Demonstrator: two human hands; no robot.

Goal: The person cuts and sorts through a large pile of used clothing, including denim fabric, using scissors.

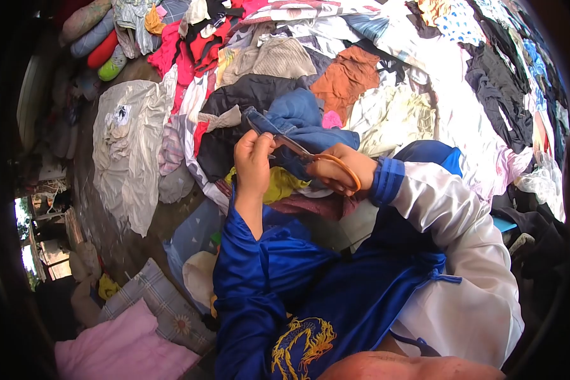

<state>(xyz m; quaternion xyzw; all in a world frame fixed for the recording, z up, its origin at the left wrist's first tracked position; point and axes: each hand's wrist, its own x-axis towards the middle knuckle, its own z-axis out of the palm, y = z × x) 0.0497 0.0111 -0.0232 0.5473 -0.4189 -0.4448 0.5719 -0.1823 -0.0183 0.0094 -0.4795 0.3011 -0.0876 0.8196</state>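
My right hand point(339, 170) is wrapped round the orange handles of a pair of scissors point(292, 145), whose blades point left towards my other hand. My left hand point(254, 154) pinches the edge of a blue denim garment point(297, 117) beside the blade tips. Whether the blades are apart or closed on the cloth I cannot make out. Under and around the denim lie a black cloth point(240, 95) and a yellow-green cloth point(284, 185). A rust-brown cloth point(348, 75) lies just beyond it.
Heaped clothes spread across the far side and the right, including a long white cloth point(449, 101). A cream sheet point(130, 158) lies on the dark floor at left. Stuffed rolls point(98, 38) are at top left. A plaid cushion point(155, 304) and pink cloth point(123, 345) sit lower left.
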